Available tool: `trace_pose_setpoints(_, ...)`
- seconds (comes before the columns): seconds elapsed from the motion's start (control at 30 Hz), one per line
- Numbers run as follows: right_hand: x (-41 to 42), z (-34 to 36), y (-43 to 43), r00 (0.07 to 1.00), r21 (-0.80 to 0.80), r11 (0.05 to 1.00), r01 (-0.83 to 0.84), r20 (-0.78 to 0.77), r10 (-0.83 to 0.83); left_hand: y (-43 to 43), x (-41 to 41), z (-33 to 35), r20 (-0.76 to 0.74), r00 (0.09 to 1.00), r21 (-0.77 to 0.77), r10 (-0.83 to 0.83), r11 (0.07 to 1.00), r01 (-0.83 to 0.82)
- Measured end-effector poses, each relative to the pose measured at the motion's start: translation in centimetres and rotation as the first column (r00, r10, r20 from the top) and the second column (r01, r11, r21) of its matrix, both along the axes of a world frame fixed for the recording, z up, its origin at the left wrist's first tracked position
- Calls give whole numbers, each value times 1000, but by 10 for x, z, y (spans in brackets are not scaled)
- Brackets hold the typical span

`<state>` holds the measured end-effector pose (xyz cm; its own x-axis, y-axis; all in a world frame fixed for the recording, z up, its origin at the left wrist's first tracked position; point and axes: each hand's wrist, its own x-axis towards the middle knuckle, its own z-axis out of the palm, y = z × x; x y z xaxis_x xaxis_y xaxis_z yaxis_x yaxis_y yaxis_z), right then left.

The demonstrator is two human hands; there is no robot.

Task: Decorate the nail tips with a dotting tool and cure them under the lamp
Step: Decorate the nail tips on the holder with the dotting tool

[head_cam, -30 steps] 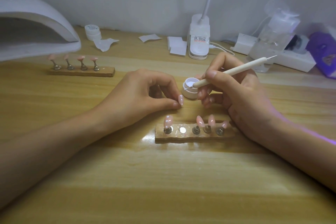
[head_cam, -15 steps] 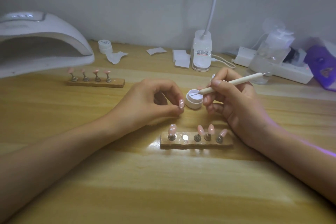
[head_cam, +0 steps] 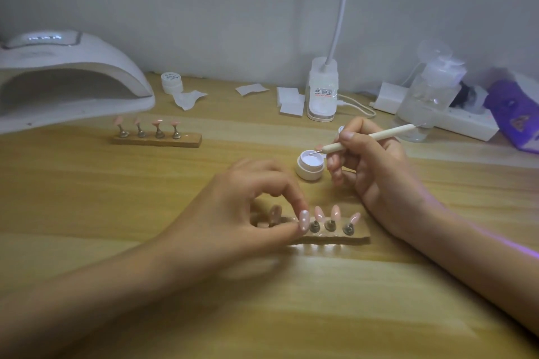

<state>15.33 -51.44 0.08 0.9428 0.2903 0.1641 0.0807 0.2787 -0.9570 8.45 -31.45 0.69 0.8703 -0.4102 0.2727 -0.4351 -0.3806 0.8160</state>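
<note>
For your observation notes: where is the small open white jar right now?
In the head view the jar stands right of centre, just left of the right hand, whose tool tip dips into it.

Script on the jar lid (head_cam: 171,78) blurred; lamp-base label (head_cam: 323,93) unreadable.

Pale pink nail tips (head_cam: 335,211), white gel pot (head_cam: 310,165), cream dotting tool (head_cam: 376,137), tan wood-grain table (head_cam: 291,315).
</note>
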Motion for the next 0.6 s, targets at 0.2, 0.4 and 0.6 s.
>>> trace_pose_setpoints(0.2, 1, -1, -1, 1000, 0, 1000, -8, -3, 8, 0, 5, -10, 23, 999, 59, 27, 998, -28)
trace_pose_setpoints(0.4, 2, -1, 0, 1000, -9, 1000, -17, -1, 17, 1, 7, -13, 17, 999, 81, 45, 996, -46)
trace_pose_setpoints(0.6, 2, -2, -1, 1000, 3, 1000, -21, -8, 21, 7, 8, -10, 21, 1000, 199, -1, 980, -3)
